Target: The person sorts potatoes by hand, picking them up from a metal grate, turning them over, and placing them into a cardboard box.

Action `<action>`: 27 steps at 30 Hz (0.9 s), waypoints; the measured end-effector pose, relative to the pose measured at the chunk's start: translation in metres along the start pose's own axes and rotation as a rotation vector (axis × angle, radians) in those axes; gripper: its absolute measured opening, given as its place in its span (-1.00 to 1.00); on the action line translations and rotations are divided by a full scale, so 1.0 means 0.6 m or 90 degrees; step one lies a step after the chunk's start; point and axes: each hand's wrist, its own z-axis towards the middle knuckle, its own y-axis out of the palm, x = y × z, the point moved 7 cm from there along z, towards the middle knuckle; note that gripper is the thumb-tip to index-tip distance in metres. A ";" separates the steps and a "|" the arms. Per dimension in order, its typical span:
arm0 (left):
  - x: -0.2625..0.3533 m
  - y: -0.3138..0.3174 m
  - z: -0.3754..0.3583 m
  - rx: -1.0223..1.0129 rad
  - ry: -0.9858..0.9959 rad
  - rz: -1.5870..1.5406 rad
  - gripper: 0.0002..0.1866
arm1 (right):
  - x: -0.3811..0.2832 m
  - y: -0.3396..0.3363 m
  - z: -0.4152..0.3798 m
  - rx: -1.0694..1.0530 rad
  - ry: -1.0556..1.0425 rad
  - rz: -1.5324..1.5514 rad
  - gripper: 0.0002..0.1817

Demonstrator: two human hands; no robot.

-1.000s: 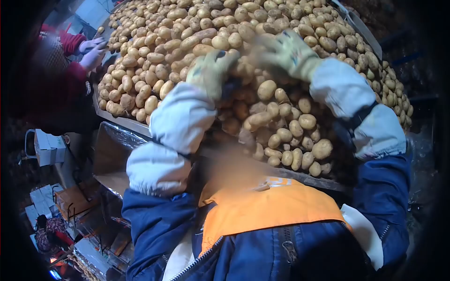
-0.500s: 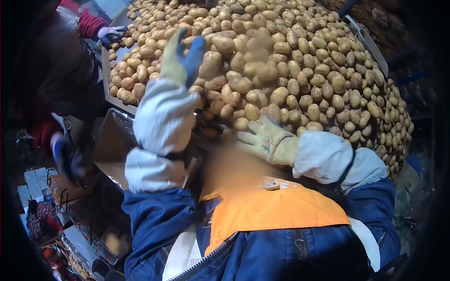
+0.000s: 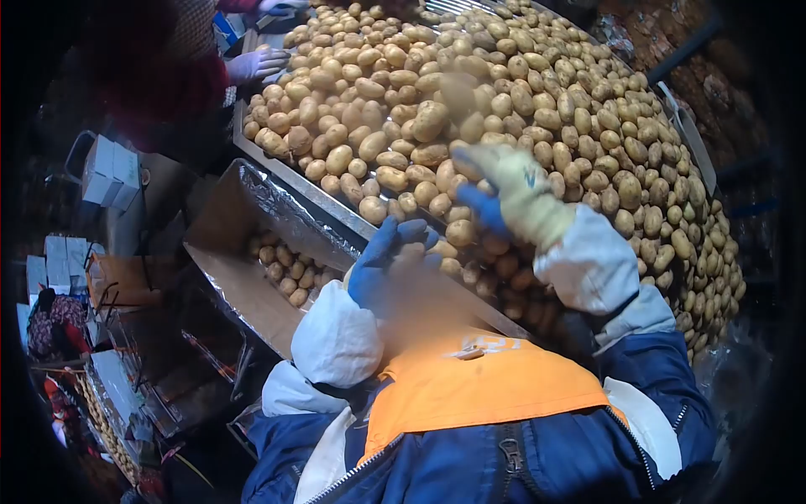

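Pale brown potatoes point(image 3: 579, 126) lie heaped over a wide sorting table with a metal edge point(image 3: 311, 198). Near that edge is my left hand point(image 3: 379, 262), in a blue-palmed glove, its fingers cupped and apart with no potato visible in them. A smeared patch hides part of it. Over the heap, my right hand point(image 3: 522, 195) wears a cream and blue glove. Its thumb and fingers are spread beside the potatoes, and I see none gripped. Below the table edge stands an open cardboard box point(image 3: 227, 252) with some potatoes point(image 3: 285, 267) inside.
Across the table's left corner, a co-worker's gloved hand point(image 3: 256, 65) rests at the edge, with another gloved hand point(image 3: 282, 7) farther up. A white box point(image 3: 111, 172) stands at the left. Cartons point(image 3: 59, 265) and a person point(image 3: 59, 323) are farther off, lower left.
My left hand has come back from the heap to the near edge. My right hand has moved up over the potatoes and turned. The view has shifted, showing more of the cardboard box.
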 end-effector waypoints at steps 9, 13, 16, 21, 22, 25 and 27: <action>0.019 -0.009 0.032 0.064 0.060 0.123 -0.46 | 0.110 0.051 0.078 -0.202 0.127 -0.235 -0.56; 0.001 -0.004 0.100 -0.098 0.085 0.181 -0.26 | 0.017 0.026 0.035 -0.138 0.080 -0.025 -0.48; 0.029 0.047 0.088 -0.292 0.322 0.447 -0.16 | -0.017 0.056 -0.023 -0.026 -0.015 0.114 -0.60; 0.031 0.064 0.010 -0.122 0.356 0.272 -0.06 | -0.050 0.039 -0.044 -0.004 0.216 0.697 -0.58; 0.035 0.061 -0.001 -0.126 0.352 0.259 -0.06 | -0.059 0.034 -0.039 -0.008 0.187 0.708 -0.56; 0.039 0.036 -0.039 -0.079 0.358 0.193 -0.13 | -0.067 0.063 -0.035 -0.022 0.199 0.825 -0.45; 0.042 0.011 -0.064 -0.132 0.403 0.173 -0.11 | -0.075 0.084 -0.037 -0.066 0.224 0.978 -0.44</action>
